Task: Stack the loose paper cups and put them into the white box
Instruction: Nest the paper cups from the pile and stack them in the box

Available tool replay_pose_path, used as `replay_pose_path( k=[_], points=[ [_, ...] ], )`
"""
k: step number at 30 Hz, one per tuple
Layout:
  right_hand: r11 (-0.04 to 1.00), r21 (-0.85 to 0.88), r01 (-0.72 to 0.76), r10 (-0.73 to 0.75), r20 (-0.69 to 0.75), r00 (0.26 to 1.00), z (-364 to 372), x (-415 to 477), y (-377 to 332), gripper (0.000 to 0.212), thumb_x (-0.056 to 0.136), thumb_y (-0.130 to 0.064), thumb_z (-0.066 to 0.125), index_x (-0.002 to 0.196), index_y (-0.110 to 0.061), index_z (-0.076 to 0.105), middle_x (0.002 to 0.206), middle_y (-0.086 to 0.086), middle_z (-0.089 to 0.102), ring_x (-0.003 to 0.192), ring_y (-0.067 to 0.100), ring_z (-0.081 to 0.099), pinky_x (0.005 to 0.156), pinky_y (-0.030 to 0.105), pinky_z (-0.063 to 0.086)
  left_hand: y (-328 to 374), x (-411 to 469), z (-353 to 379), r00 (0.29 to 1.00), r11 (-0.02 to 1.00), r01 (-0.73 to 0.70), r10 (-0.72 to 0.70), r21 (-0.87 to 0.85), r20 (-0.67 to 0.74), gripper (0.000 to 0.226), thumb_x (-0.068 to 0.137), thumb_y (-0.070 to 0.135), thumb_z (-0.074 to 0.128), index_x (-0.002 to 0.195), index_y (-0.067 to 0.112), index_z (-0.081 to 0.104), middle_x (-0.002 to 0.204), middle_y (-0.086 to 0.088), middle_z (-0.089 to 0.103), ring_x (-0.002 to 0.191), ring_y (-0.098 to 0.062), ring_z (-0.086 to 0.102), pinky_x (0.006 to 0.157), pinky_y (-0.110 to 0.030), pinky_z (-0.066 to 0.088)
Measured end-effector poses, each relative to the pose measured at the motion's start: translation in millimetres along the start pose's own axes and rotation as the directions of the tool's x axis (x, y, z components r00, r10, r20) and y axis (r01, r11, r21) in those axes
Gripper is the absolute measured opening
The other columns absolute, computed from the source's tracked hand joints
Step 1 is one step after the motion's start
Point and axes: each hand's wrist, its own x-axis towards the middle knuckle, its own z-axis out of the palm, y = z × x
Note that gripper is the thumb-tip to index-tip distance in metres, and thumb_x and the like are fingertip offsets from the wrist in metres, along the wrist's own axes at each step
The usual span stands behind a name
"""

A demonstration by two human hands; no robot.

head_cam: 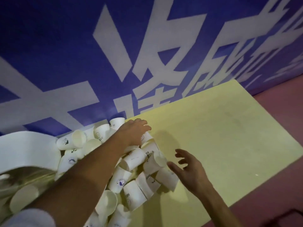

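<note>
Fingers (183,154) of the right hand (190,171) are spread wide and slightly bent, hovering just beside the near right edge of the paper cups (134,159) and holding nothing. The left hand (132,133) lies palm down on the far side of the pile. Its fingers (144,126) are bent over the cups and the tips are hidden, so whether they grip one cannot be told. The left forearm crosses above the heap. The cups lie loose, tumbled on their sides on the yellow counter (213,136), between the two hands and against the white box (27,148) at the left. One more cup (23,200) shows in the box's blurred opening. A blue wall (57,54) with large white characters stands behind the counter.
</note>
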Motion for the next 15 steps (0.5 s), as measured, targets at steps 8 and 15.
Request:
replay_pose_path(
  k=[8, 15],
  points=[
    [0.987, 0.016, -0.162, 0.155, 0.217, 0.964, 30, 32, 33, 0.112, 0.066, -0.068, 0.084, 0.158, -0.031, 0.032, 0.145, -0.003, 0.052, 0.136, 0.016, 0.044, 0.108, 0.033, 0.042, 9, 56, 15, 0.935, 0.883, -0.290, 0.178, 0.370, 0.307, 0.070, 0.080, 0.032, 0.078, 0.141, 0.032, 0.042, 0.133, 0.006, 0.054, 0.119, -0.021, 0.053, 0.100, -0.038, 0.042],
    [0.987, -0.006, -0.160, 0.157, 0.229, 0.961, 48, 51, 33, 0.103, 0.070, -0.073, 0.076, 0.156, -0.033, 0.034, 0.137, -0.014, 0.056, 0.134, 0.013, 0.046, 0.114, 0.044, 0.037, -4, 51, 11, 0.967, 0.980, -0.147, 0.114, 0.135, 0.226, 0.062, 0.076, 0.039, 0.079, 0.126, 0.031, 0.044, 0.113, 0.007, 0.060, 0.106, -0.021, 0.059, 0.094, -0.040, 0.047]
  ],
)
